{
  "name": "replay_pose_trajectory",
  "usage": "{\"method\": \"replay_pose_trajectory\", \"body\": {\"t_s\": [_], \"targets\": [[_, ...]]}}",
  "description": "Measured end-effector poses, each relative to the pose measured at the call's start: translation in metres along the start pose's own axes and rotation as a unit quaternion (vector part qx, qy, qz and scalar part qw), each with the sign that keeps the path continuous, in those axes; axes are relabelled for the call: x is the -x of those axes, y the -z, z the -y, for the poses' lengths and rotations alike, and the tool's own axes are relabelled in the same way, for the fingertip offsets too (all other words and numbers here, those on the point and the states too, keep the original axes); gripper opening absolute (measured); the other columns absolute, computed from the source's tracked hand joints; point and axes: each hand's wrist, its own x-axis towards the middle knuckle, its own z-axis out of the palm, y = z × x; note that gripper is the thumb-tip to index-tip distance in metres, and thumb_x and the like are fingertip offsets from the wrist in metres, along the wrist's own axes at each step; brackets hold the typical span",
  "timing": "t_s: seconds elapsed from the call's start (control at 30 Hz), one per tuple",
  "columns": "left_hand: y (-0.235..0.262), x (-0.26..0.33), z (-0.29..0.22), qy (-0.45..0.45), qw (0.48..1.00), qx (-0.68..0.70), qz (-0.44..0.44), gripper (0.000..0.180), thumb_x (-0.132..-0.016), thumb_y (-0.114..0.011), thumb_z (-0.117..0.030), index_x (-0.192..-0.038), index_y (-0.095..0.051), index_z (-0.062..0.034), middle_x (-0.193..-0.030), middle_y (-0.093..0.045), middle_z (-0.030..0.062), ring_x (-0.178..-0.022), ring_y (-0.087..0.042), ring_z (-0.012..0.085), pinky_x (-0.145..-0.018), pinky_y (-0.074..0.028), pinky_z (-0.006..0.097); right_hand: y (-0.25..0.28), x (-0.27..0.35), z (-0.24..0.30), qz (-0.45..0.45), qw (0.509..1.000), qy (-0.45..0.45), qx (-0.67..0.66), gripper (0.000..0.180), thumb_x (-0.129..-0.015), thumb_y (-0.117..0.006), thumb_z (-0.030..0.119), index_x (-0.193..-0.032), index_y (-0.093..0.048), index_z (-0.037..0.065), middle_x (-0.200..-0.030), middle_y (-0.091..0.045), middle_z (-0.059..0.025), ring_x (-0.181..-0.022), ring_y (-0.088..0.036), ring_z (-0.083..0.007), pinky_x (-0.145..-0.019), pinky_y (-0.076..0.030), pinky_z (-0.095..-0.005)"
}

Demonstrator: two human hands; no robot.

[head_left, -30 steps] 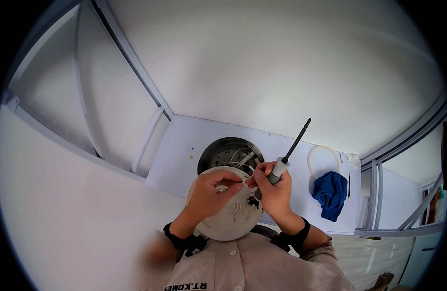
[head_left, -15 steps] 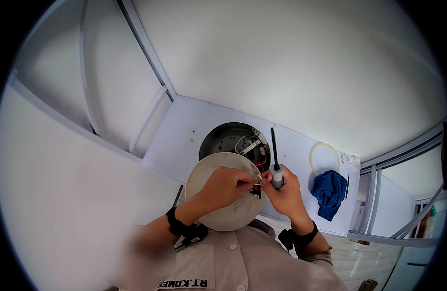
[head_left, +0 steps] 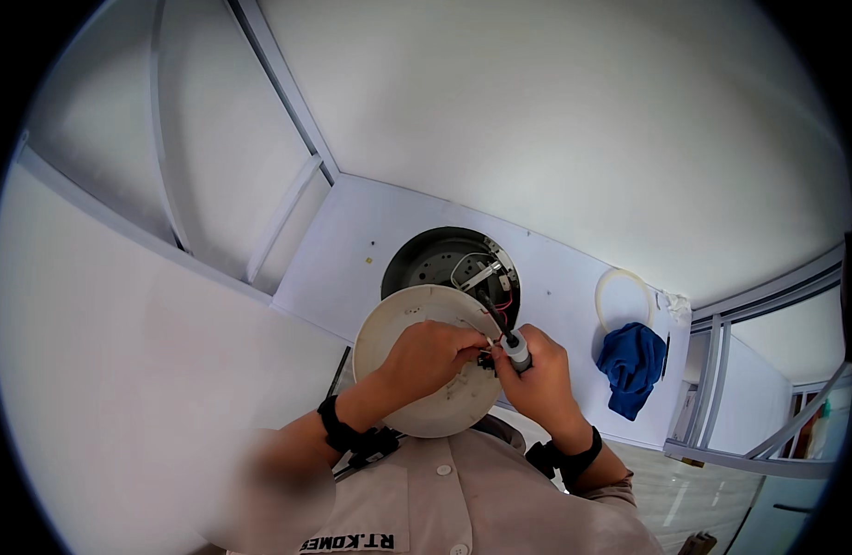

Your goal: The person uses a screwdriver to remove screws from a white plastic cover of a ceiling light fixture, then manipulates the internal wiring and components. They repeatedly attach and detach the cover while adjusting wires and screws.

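While the right hand (head_left: 537, 375) wraps its fingers around a grey-handled screwdriver (head_left: 511, 342), the left hand (head_left: 430, 356) pinches thin wires (head_left: 477, 326) beside it. Both press against a round white lamp cover (head_left: 416, 407), just below the dark ceiling hole (head_left: 435, 259). A blue cloth (head_left: 634, 365) hangs well right.

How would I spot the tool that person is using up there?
Find the round dark hole in the white panel. Just below it, two hands meet over a cream disc. The right hand grips a screwdriver: grey handle, thin dark shaft pointing into the hole, unlike the loose wires beside it.
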Motion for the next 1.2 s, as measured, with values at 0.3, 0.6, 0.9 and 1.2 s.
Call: {"method": "replay_pose_trajectory", "body": {"t_s": [0.3,0.6,0.9,1.2], "targets": [[-0.009,0.001,0.003,-0.025,0.998,-0.044,-0.027,0.011,-0.092,-0.07,-0.013,-0.101,-0.078,-0.0128,-0.087,-0.076,0.0121,-0.078,-0.072,0.0334,-0.067,-0.056,0.044,-0.025,0.012,-0.016,-0.091,0.992,0.066,0.064,0.025,-0.078,-0.078,0.002,-0.095,-0.06,0.007,-0.084,-0.064,-0.0115,-0.068,-0.067,-0.0346,-0.056,-0.052,-0.0424],[-0.014,0.001,0.006,-0.033,0.994,-0.103,-0.017,0.012,-0.09,-0.065,-0.009,-0.097,-0.074,-0.0144,-0.081,-0.073,0.0101,-0.075,-0.071,0.0327,-0.063,-0.055,0.043,-0.022,0.013,-0.021,-0.072,0.991,0.102,0.055,0.024,-0.079,-0.077,-0.002,-0.093,-0.058,0.005,-0.078,-0.063,-0.0128,-0.063,-0.063,-0.034,-0.054,-0.049,-0.0408],[-0.014,0.0,0.011,-0.061,0.988,-0.139,-0.005,0.017,-0.084,-0.069,-0.009,-0.097,-0.075,-0.0161,-0.076,-0.073,0.0078,-0.073,-0.073,0.0291,-0.061,-0.055,0.043,-0.02,0.012,-0.025,-0.065,0.988,0.135,0.045,0.028,-0.072,-0.078,-0.005,-0.091,-0.061,0.007,-0.08,-0.066,-0.0098,-0.071,-0.066,-0.0327,-0.062,-0.052,-0.0408],[-0.012,-0.005,0.012,-0.086,0.984,-0.155,0.005,0.019,-0.084,-0.069,-0.008,-0.102,-0.074,-0.0118,-0.07,-0.069,0.0082,-0.066,-0.07,0.0284,-0.058,-0.053,0.042,-0.017,0.004,-0.025,-0.082,0.978,0.176,0.072,0.026,-0.066,-0.078,-0.001,-0.088,-0.065,0.007,-0.083,-0.068,-0.0094,-0.08,-0.067,-0.0318,-0.065,-0.055,-0.0401]]}}
